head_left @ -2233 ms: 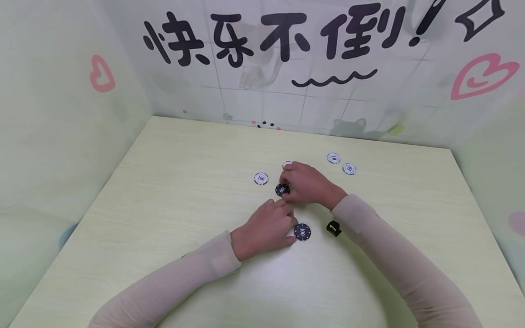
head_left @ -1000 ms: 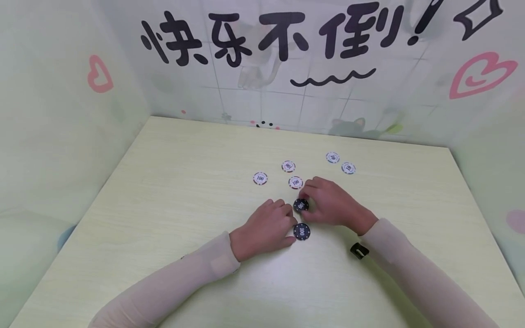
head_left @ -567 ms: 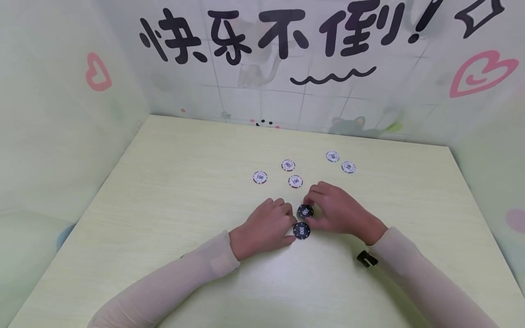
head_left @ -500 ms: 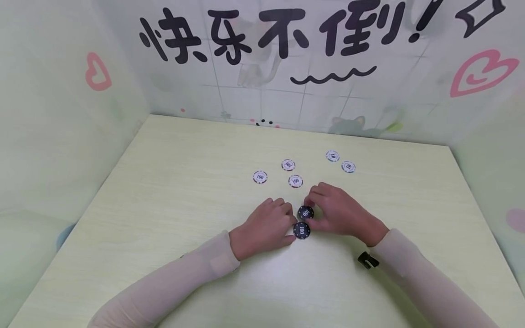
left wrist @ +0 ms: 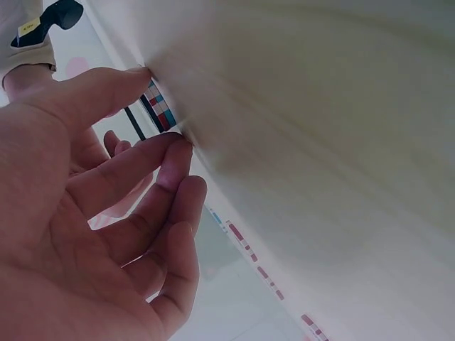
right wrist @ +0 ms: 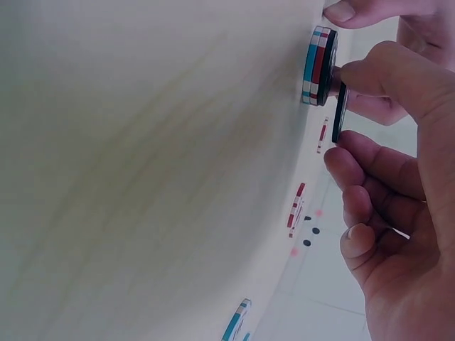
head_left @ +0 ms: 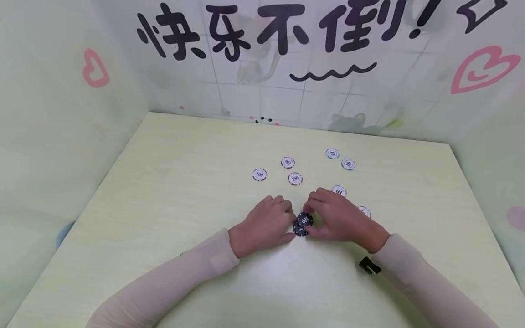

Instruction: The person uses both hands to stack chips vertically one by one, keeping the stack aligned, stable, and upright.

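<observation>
- The step in hand, as I judge, is bringing one more chip to a pile; the next move calls for matching the edges, lowering it flat and loosening the fingers.
- The table [head_left: 172, 182] is pale and flat, with faint wood-like grain.
- The left hand [head_left: 262, 225] pinches the edge of the stack between thumb and bent fingers.
- The right hand [head_left: 334, 216] pinches the upper chip between thumb and fingertip.
- The stack [right wrist: 313, 65] stands between both hands: blue-and-white edge lowest, red-and-white next, black on top.
- The held black chip [head_left: 305, 220], a thin round disc marked 100, is above the stack, apart from it, slightly far and right.
- Three white 100 chips [head_left: 259, 175] lie flat, farther away.
</observation>
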### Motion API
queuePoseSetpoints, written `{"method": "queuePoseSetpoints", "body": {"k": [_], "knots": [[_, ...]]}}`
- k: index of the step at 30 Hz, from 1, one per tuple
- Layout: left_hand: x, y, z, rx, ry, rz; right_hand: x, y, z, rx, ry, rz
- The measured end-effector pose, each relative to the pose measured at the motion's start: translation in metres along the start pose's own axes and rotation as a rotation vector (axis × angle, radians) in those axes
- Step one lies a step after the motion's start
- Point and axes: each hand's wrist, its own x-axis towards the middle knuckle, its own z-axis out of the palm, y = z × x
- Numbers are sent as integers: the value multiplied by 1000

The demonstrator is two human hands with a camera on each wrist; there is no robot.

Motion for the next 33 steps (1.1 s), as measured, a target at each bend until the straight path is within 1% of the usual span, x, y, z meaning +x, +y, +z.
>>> {"method": "queuePoseSetpoints", "body": {"k": [6, 14, 22, 29, 33], "knots": [[0, -1, -1, -11, -3, -2, -1, -2, 1, 9, 12, -20], [0, -1, -1, -23, 2, -10, -1, -8, 0, 25, -17, -5], [-1, -1, -1, -28, 7, -9, -1, -10, 3, 30, -18, -21], [-1, -1, -1, -17, 8, -5, -1, -11, 4, 26, -41, -6], [-1, 0, -1, -18, 8, -8, -1, -11, 4, 31, -37, -11]]}}
